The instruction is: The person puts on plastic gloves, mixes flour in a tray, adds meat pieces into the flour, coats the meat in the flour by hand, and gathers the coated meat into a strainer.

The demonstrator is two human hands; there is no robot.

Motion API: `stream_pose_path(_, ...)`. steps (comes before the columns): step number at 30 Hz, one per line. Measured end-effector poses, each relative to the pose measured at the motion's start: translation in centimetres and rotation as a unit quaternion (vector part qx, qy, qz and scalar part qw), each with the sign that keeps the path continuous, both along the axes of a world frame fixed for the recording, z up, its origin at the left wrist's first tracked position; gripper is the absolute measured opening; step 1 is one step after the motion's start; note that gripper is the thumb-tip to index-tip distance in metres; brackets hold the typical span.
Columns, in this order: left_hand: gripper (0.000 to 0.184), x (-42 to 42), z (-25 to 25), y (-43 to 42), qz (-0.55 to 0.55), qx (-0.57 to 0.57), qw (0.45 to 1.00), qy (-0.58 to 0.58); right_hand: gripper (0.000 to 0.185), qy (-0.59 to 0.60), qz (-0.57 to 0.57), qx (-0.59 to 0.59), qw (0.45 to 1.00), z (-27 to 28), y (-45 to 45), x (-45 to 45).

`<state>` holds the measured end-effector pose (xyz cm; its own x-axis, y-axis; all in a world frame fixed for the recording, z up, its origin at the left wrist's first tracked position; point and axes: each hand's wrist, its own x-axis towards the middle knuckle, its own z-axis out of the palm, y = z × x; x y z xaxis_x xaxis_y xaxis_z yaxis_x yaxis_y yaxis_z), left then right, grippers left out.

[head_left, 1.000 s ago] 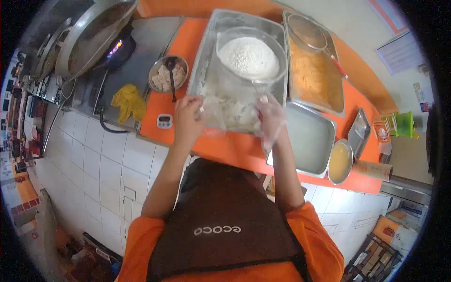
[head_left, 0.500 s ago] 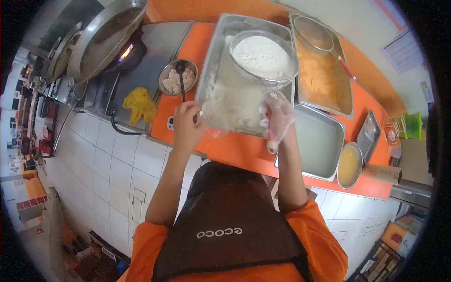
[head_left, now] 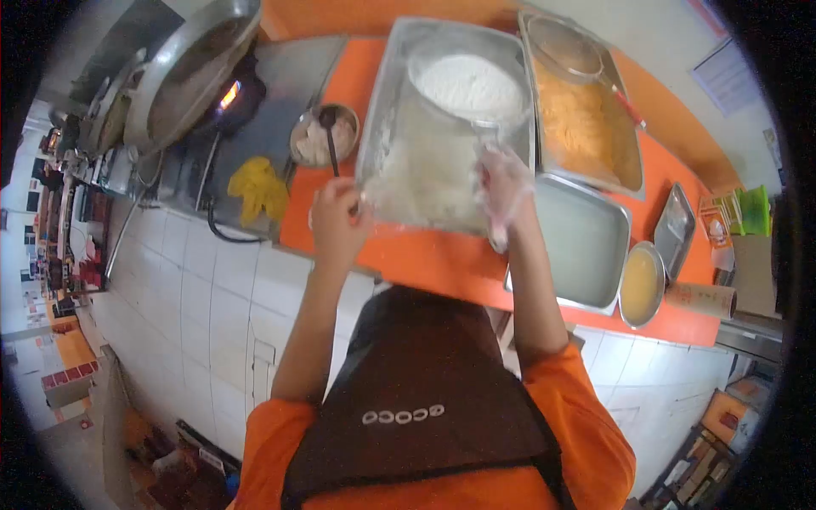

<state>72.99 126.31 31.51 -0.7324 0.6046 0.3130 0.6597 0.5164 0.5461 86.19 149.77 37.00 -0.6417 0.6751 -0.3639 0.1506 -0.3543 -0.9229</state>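
Observation:
A wire sieve full of white flour point(head_left: 470, 87) is over a deep metal tray point(head_left: 384, 110) dusted with flour. My right hand point(head_left: 507, 187), in a clear plastic glove, grips the sieve's red handle. At the tray's near left corner, my left hand point(head_left: 342, 212) has its fingers curled, pinching something too small to make out. Below the sieve, the tray's floor is pale with flour and slightly blurred.
Left are a large wok point(head_left: 191, 76), a lit burner flame point(head_left: 229, 94), a yellow cloth point(head_left: 257, 190) and a bowl of pale pieces point(head_left: 316, 144) with a black spoon. Right are a tray of orange crumbs point(head_left: 586, 136), a second sieve point(head_left: 565, 49), a tray of cloudy liquid point(head_left: 580, 242) and a yellow bowl point(head_left: 642, 285).
My right hand has taken hold of the sieve handle, which was less clearly gripped a second ago. The view has shifted a little, and the timer beside my left hand is now hidden.

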Motion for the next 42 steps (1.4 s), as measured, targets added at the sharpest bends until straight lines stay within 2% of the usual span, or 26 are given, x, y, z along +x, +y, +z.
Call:
stream_pose_path(1, 0.015, -0.8, 0.5, 0.8, -0.001, 0.010, 1.000, 0.013, 0.017, 0.029, -0.014, -0.007, 0.999, 0.3, -0.1, 0.4)
stream_pose_path(4, 0.014, 1.0, 0.4, -0.4, -0.002, -0.007, 1.000, 0.011, 0.017, 0.010, -0.020, -0.046, 0.999, -0.2, -0.8, -0.3)
stream_pose_path(5, 0.014, 1.4, 0.2, -0.6, -0.004, -0.019, 1.000, 0.014, 0.015, 0.020, -0.025, -0.012, 0.999, -1.7, -0.5, -0.5)
stream_pose_path(8, 0.014, 0.1, 1.0, 0.5, 0.000, -0.015, 0.999, 0.036, 0.014, 0.068, -0.009, -0.023, 0.997, 0.5, -1.6, 1.0)
stream_pose_path(11, 0.014, 1.7, 0.0, -0.4, -0.011, -0.026, 0.999, 0.015, 0.022, 0.010, 0.014, -0.058, 0.998, -3.1, -0.1, -0.3)
stream_pose_path(13, 0.014, 0.2, 0.5, 0.9, -0.017, -0.008, 0.999, 0.027, 0.018, 0.067, 0.030, 0.045, 0.996, -5.3, 0.5, -0.3)
stream_pose_path(15, 0.014, 1.5, 0.9, 0.3, -0.017, -0.001, 1.000, 0.011, 0.017, 0.062, 0.025, 0.050, 0.996, -6.5, 0.5, -0.4)
stream_pose_path(17, 0.014, 2.2, 0.1, -0.5, -0.018, -0.008, 1.000, -0.004, 0.017, 0.009, -0.009, -0.030, 0.999, -5.2, 0.1, -1.7)
stream_pose_path(19, 0.014, 0.2, 0.5, 0.7, -0.019, 0.005, 1.000, 0.006, 0.017, 0.057, 0.004, 0.005, 0.998, -2.9, -0.3, -1.4)
stream_pose_path(23, 0.013, 1.4, -0.1, -0.3, -0.028, -0.004, 1.000, 0.006, 0.018, -0.016, 0.031, 0.014, 0.999, -2.6, 0.0, -0.9)
stream_pose_path(24, 0.013, 0.4, 0.2, 0.2, -0.031, -0.001, 0.999, 0.030, 0.019, -0.007, 0.029, -0.015, 0.999, -1.6, 0.0, -1.1)
stream_pose_path(26, 0.013, 0.2, 1.3, 0.8, -0.013, 0.006, 1.000, -0.003, 0.019, -0.004, 0.036, -0.074, 0.997, 0.5, -0.1, 0.4)
stream_pose_path(28, 0.015, 1.2, 0.9, 0.3, -0.013, 0.001, 1.000, -0.008, 0.021, 0.058, 0.129, 0.160, 0.977, -11.3, 3.3, 0.4)
stream_pose_path(30, 0.017, 0.2, 0.0, 0.2, -0.028, -0.006, 0.998, 0.048, 0.016, -0.013, 0.051, 0.022, 0.998, -1.8, 0.4, 0.1)
stream_pose_path(31, 0.017, -0.5, 0.4, 0.8, -0.022, 0.011, 0.999, 0.021, 0.016, -0.014, 0.053, 0.036, 0.998, -1.0, 0.4, -0.8)
stream_pose_path(33, 0.019, 0.4, 0.4, 0.3, -0.015, 0.028, 0.998, -0.057, 0.017, -0.040, 0.055, 0.045, 0.997, -0.6, -0.6, -0.2)
stream_pose_path(35, 0.019, 1.1, -0.5, -0.4, -0.021, -0.002, 1.000, -0.011, 0.017, 0.042, 0.093, 0.251, 0.963, -7.6, 1.0, 0.5)
stream_pose_path(37, 0.019, -0.8, 0.1, 1.2, -0.020, 0.008, 1.000, 0.020, 0.017, 0.083, 0.068, 0.234, 0.966, -5.0, 2.1, -1.7)
stream_pose_path(38, 0.018, -0.4, 0.5, 0.9, -0.014, 0.013, 1.000, 0.002, 0.017, 0.061, 0.034, 0.092, 0.993, -3.1, 0.4, -1.1)
stream_pose_path(39, 0.018, 0.4, 0.5, 0.4, -0.008, 0.016, 1.000, -0.021, 0.017, 0.033, -0.003, -0.054, 0.998, -1.1, -1.0, -0.4)
stream_pose_path(42, 0.018, 0.0, 0.0, 0.4, -0.029, -0.004, 1.000, -0.001, 0.017, -0.022, 0.003, -0.029, 0.999, -0.9, -0.4, -0.4)
